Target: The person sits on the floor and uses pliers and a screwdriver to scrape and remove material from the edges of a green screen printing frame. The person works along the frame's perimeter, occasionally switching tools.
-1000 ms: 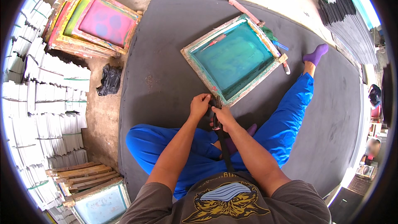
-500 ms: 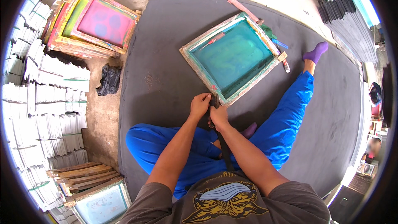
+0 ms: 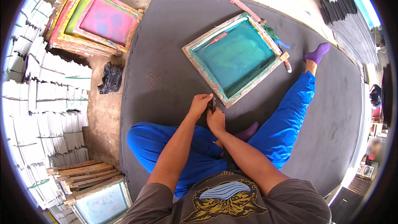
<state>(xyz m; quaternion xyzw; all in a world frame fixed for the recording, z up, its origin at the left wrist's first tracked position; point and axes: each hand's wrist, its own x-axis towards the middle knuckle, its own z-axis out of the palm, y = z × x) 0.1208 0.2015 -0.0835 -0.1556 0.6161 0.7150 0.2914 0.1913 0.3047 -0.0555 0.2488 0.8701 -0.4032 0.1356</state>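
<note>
My left hand (image 3: pixel 200 105) is closed in a pinch, its fingertips at the upper end of a small dark strip-like thing (image 3: pixel 213 103). My right hand (image 3: pixel 215 120) is curled in a fist around the lower part of the same thing, just to the right. Most of the strip is hidden by my fingers, so its exact kind does not show. Just beyond my hands lies a wooden screen-printing frame (image 3: pixel 194 60) with teal mesh (image 3: pixel 236 54). A red-handled tool (image 3: pixel 219 38) rests along the frame's inner left side.
Beside the frame lie a pink roll (image 3: pixel 245 9), a green cloth (image 3: pixel 269 31) and a red-and-white tool (image 3: pixel 287 64). I sit on a dark mat (image 3: pixel 166 29). Stacked colourful screens (image 3: pixel 108 20), a black plastic bag (image 3: pixel 110 77) and bundled white sheets (image 3: pixel 49 103) stand left.
My right hand has turned and dropped slightly, its fingers now curled downward. The black band that hung from my hands to my lap no longer shows there. The view has shifted slightly.
</note>
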